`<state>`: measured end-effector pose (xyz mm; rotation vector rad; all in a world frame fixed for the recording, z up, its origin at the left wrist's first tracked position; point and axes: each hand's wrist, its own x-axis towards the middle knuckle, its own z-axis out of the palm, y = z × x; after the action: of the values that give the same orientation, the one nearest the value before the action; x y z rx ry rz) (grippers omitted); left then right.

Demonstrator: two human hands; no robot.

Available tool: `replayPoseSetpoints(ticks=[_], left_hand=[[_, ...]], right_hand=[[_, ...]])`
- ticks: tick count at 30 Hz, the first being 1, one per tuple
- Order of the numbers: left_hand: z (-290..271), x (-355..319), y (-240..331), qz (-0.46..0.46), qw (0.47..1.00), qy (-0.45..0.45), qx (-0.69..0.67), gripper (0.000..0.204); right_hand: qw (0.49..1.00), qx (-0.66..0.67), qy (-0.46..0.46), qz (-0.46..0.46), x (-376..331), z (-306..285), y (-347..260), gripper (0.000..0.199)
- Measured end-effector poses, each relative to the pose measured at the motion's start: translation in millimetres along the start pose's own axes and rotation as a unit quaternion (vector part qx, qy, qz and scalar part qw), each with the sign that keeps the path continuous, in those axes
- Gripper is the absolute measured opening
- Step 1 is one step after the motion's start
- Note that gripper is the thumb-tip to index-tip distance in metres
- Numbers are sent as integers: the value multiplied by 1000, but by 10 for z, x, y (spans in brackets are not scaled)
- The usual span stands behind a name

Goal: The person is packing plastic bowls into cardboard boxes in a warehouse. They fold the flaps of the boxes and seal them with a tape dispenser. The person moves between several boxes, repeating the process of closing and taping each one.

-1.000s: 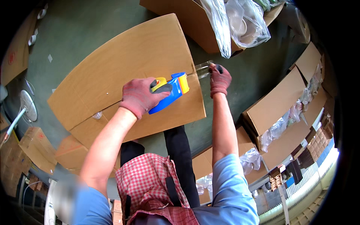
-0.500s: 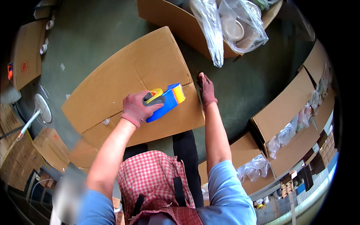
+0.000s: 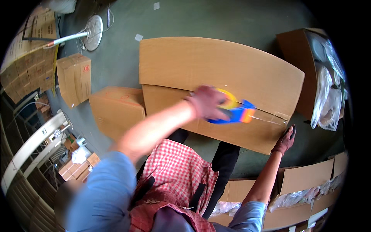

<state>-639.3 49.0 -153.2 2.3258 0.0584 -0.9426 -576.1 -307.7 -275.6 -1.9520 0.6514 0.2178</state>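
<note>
A large brown cardboard carton (image 3: pixel 216 58) lies before me with its top flaps meeting at a lengthwise seam. Wrapped around a blue tape dispenser (image 3: pixel 231 115), my gloved left hand (image 3: pixel 208 102) holds it low over that seam, blurred by motion. The dispenser carries a yellow roll of tape (image 3: pixel 228 97) and has an orange front end. A shiny clear strip (image 3: pixel 270 117) runs from near the dispenser toward the carton's right end. My gloved right hand (image 3: pixel 284 141) lies against the carton's near right corner, fingers stretched out along its end.
An open carton (image 3: pixel 295 69) holding plastic-wrapped goods stands at the far right. Closed cartons (image 3: pixel 116 110) sit left of the large one. A white round-based stand (image 3: pixel 94 33) is at the upper left. Open cartons with plastic bags (image 3: pixel 305 178) line the lower right.
My view has turned, so the large carton appears farther right. The dispenser has moved leftward from the carton's right end, with a clear strip now along the seam. My right hand stays at that end.
</note>
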Motion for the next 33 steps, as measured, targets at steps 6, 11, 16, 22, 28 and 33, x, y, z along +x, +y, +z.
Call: replayPoseSetpoints(ticks=[6,11,16,22,28,33], left_hand=[[-1124,-1891,-1885,-173,963,84,191,57],[-1429,-2462,-2353,-298,907,42,294,53],[-966,-2232,-2696,-295,906,14,303,52],[-361,-1308,-2756,-322,906,-20,276,45],[65,-655,-2547,-422,902,21,88,25],[51,-1199,-2381,-433,747,409,-294,38]], right_hand=[[899,-159,-105,-394,-701,886,-977,38],[793,-266,-238,-494,-1412,1845,-1311,48],[794,-357,-237,-431,-1664,2263,-938,60],[755,-440,-191,-447,-1573,2397,-645,66],[759,-442,-227,-422,-1632,2420,-660,68],[783,-403,-260,-395,-1623,2436,-561,66]])
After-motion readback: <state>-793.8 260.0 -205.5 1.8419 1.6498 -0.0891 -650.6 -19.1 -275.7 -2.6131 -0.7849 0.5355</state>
